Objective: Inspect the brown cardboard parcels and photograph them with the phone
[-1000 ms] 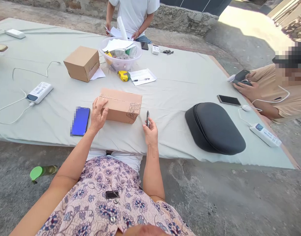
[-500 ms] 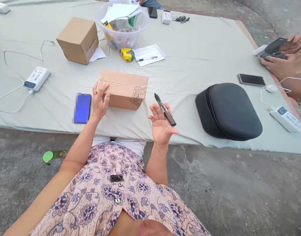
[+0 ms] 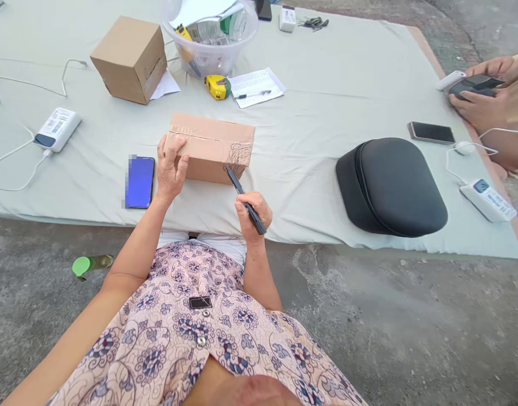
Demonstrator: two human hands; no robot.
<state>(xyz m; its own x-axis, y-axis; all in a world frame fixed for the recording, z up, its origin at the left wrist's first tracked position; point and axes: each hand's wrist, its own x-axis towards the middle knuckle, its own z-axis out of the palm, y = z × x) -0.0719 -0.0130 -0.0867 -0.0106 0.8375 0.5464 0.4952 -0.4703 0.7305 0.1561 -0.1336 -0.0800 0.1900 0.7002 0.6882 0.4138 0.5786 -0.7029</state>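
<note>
A cardboard box [image 3: 214, 131] lies in front of me, with black scribbled lines at its right end. My left hand [image 3: 171, 169] grips its left end, fingers bent over the top and thumb at the near side. Between the thumb and fingers of my right hand [image 3: 255, 213] is a black marker [image 3: 246, 202], slanting up to the left. Its tip is at the box's near right edge, by the scribbles; whether it touches is hard to tell. A phone with a blue screen [image 3: 140, 181] lies left of my left hand.
A second cardboard box [image 3: 129, 59], a plastic basin [image 3: 216, 56], a tape measure [image 3: 217, 87] and a paper with a pen [image 3: 259, 87] lie farther back. A black case [image 3: 396, 186] stands right. Another person's hands [image 3: 481, 101] hold a dark device at the far right edge.
My right hand has turned over from palm up and closed around the marker. It has moved left, bringing the tip to the box. My left hand stays on the box.
</note>
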